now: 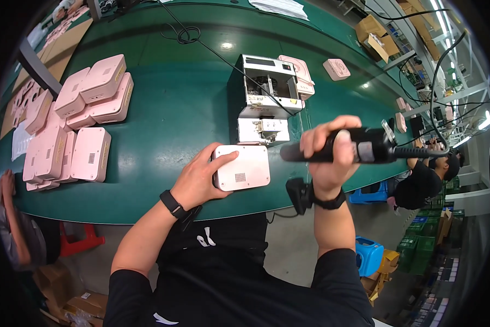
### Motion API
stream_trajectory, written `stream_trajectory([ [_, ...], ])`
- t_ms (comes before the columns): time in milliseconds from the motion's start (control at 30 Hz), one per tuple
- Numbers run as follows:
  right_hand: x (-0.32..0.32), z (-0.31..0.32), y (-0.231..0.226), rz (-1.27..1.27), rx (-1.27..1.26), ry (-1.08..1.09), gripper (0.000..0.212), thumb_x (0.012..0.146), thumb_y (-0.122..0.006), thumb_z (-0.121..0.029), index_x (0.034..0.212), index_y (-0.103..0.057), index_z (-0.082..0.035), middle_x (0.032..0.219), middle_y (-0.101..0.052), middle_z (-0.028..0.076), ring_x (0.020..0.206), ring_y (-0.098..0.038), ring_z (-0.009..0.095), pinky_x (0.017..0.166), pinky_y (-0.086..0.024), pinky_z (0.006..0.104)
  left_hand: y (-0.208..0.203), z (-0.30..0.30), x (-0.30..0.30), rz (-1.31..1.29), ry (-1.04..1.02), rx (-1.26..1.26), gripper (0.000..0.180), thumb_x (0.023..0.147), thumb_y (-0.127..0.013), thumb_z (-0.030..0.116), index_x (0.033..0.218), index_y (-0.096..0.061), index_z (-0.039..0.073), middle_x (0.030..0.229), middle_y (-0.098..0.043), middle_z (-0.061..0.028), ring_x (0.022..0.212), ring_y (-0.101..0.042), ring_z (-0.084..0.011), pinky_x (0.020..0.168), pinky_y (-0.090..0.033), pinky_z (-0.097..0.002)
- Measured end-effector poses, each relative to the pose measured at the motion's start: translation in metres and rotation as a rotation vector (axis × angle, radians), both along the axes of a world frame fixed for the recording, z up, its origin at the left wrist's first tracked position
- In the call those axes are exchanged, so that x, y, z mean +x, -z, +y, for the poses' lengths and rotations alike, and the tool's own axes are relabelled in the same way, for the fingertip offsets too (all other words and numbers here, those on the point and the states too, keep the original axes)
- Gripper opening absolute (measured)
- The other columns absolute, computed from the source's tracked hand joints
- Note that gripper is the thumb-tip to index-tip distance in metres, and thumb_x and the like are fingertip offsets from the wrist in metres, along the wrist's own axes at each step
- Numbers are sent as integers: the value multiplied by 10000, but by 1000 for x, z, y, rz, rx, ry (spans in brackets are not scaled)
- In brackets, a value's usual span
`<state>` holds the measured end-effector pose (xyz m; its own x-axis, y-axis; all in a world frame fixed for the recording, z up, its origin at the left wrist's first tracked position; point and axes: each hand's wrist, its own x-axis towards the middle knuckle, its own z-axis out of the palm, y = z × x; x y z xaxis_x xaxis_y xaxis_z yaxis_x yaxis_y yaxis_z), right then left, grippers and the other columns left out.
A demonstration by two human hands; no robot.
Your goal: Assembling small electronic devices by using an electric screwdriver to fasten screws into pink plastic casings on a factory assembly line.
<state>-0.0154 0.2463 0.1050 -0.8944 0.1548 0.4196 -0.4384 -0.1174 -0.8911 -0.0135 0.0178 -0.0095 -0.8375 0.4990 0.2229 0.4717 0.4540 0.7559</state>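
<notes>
My left hand grips the left side of a pale pink plastic housing, its index finger lying over the top and the thumb at the near edge. The housing rests flat on the green table, showing a small slotted vent and corner holes. In the air to its right, my right hand is wrapped around a black corded electric screwdriver, held roughly level. Its front end points left, toward the housing, and is blurred. Just beyond the housing stands a screw feeder with a white front and a small tray.
Several pink housings are piled at the left of the green table. More pink units lie behind and right of the feeder. A black cable crosses above the feeder. Another person sits at the right; a person's arm shows at far left.
</notes>
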Motion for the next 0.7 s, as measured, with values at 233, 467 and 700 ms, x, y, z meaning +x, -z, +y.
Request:
stream_trajectory([
  [233, -39, 1, -7, 54, 42, 70, 201, 939, -506, -241, 1011, -481, -55, 641, -508, 77, 489, -478, 185, 511, -433, 366, 2, 2, 4, -4, -2, -3, 811, 586, -860, 155, 1336, -558, 227, 1332, -476, -130, 1139, -559, -351, 948, -505, -419],
  [467, 17, -9, -6, -31, -104, -220, 259, 937, -549, -303, 1023, -451, -80, 660, -501, 65, 490, -471, 170, 543, -443, 356, 5, -2, -1, -23, -3, 14, 800, 589, -862, 166, 1329, -564, 235, 1335, -473, -139, 1136, -561, -354, 946, -505, -418],
  [700, 40, -28, 8, -74, 0, -246, 349, 900, -624, -341, 1017, -424, -80, 672, -507, 65, 516, -477, 168, 547, -446, 352, 9, 0, 0, 6, -15, 7, 807, 578, -874, 175, 1322, -568, 236, 1321, -483, -148, 1130, -565, -356, 947, -503, -418],
])
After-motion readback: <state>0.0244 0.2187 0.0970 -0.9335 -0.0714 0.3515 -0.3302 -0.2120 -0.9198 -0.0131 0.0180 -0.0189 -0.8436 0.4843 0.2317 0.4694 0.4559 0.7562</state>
